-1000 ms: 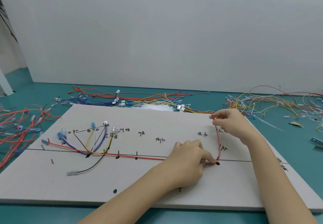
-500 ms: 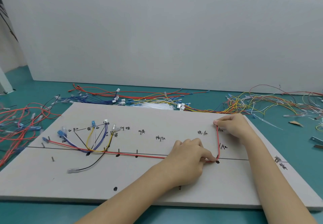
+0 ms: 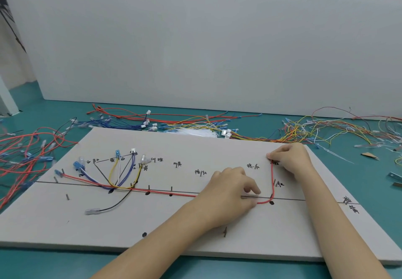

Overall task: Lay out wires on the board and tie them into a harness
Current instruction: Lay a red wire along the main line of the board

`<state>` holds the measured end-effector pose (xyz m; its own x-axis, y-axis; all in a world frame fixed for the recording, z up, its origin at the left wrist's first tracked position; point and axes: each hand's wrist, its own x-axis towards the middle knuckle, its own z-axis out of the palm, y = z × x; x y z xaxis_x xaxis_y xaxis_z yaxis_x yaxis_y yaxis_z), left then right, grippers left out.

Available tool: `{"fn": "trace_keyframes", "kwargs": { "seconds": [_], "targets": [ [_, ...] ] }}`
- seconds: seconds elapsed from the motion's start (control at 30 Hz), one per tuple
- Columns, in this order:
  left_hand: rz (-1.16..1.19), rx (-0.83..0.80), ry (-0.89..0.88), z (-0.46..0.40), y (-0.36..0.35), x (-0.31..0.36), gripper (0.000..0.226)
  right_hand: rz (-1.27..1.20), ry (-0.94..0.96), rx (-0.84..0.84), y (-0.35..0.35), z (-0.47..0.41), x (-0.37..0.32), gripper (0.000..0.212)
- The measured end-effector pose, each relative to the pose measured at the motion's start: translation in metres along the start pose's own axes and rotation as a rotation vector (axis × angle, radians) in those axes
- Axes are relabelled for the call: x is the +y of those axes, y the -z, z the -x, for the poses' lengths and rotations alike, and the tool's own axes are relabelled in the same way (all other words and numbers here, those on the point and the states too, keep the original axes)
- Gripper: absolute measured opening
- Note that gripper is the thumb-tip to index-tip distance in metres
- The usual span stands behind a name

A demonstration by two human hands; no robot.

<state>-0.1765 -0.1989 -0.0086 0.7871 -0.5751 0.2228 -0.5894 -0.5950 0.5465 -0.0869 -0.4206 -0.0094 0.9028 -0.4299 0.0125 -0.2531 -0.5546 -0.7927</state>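
Grey board [image 3: 217, 241] lies flat on a teal table [image 3: 54, 113], white wall behind at 12 o'clock. A red wire [image 3: 165, 192] runs along the board's drawn horizontal line from a blue terminal [image 3: 58, 172] at the 9 o'clock end, heads toward 3 o'clock, then bends at a black dot [image 3: 271, 202] and climbs toward 12 o'clock.

Left hand [image 3: 228, 193] sits palm down on the board near its centre-right, fingers curled, thumb and fingertip pinching or pressing the red wire just at 9 o'clock of the bend; exact contact is partly hidden by the fingers. Right hand [image 3: 291, 159] is at 1 o'clock of the left one, near the board's far edge, fingers curled and pinching the upper end of the red wire against the board beside a handwritten label.

At the board's 9 o'clock part a cluster already laid: yellow wire [image 3: 112, 175] looping, blue wires [image 3: 130, 173], a white wire, and a black wire [image 3: 117, 204] trailing toward 6 o'clock to a clear terminal [image 3: 92, 211]. Small pegs and black dots stand along the line, handwritten marks too small to read.

Off the board: red wire pile [image 3: 24, 148] at 9 o'clock, mixed loose wires [image 3: 174, 122] at 12 o'clock with clear cable ties [image 3: 193, 132], a yellow-orange tangle [image 3: 330, 128] at 2 o'clock.
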Motion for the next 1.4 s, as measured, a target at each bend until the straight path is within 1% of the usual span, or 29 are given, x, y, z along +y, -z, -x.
{"fn": "trace_keyframes", "kwargs": {
  "seconds": [0.13,0.23,0.3,0.33,0.4,0.47,0.53,0.6,0.63,0.73,0.83,0.9,0.97,1.0,1.13,1.4],
  "targets": [
    [0.067,0.009,0.074,0.009,0.026,-0.024,0.023,0.125,0.092,0.09,-0.003,0.002,-0.004,0.016],
    [0.125,0.049,0.176,0.021,0.059,-0.049,0.013,0.159,0.215,0.179,-0.002,0.015,-0.015,0.013],
    [0.1,0.082,0.254,0.032,0.082,-0.071,0.005,0.144,0.3,0.167,-0.007,0.029,-0.026,0.015],
    [0.075,0.095,0.292,0.039,0.093,-0.083,0.005,0.125,0.35,0.126,-0.012,0.038,-0.031,0.02],
    [0.021,0.136,0.363,0.051,0.109,-0.104,0.014,0.127,0.445,-0.034,-0.027,0.06,-0.041,0.034],
    [-0.072,0.238,0.44,0.062,0.116,-0.121,0.026,0.214,0.493,-0.23,-0.043,0.084,-0.048,0.044],
    [-0.201,0.337,0.489,0.072,0.114,-0.131,0.035,0.333,0.529,-0.342,-0.058,0.101,-0.052,0.048],
    [-0.338,0.312,0.464,0.079,0.106,-0.135,0.041,0.442,0.565,-0.363,-0.069,0.111,-0.059,0.048],
    [-0.371,0.287,0.447,0.081,0.103,-0.136,0.043,0.485,0.582,-0.359,-0.073,0.115,-0.064,0.046],
    [-0.403,0.281,0.428,0.086,0.104,-0.139,0.047,0.552,0.623,-0.35,-0.084,0.12,-0.076,0.043],
    [-0.437,0.289,0.422,0.089,0.105,-0.136,0.053,0.626,0.659,-0.367,-0.094,0.12,-0.081,0.035],
    [-0.577,0.268,0.412,0.09,0.102,-0.132,0.055,0.648,0.67,-0.375,-0.097,0.119,-0.081,0.034],
    [-0.734,0.214,0.385,0.093,0.098,-0.129,0.055,0.64,0.679,-0.389,-0.098,0.117,-0.081,0.034],
    [-0.777,0.179,0.366,0.096,0.098,-0.129,0.054,0.629,0.683,-0.401,-0.098,0.116,-0.081,0.034],
    [-0.812,0.085,0.338,0.099,0.098,-0.128,0.046,0.604,0.698,-0.424,-0.094,0.11,-0.082,0.035],
    [-0.781,0.037,0.32,0.094,0.096,-0.128,0.044,0.577,0.733,-0.467,-0.089,0.102,-0.078,0.036]
  ]
}}
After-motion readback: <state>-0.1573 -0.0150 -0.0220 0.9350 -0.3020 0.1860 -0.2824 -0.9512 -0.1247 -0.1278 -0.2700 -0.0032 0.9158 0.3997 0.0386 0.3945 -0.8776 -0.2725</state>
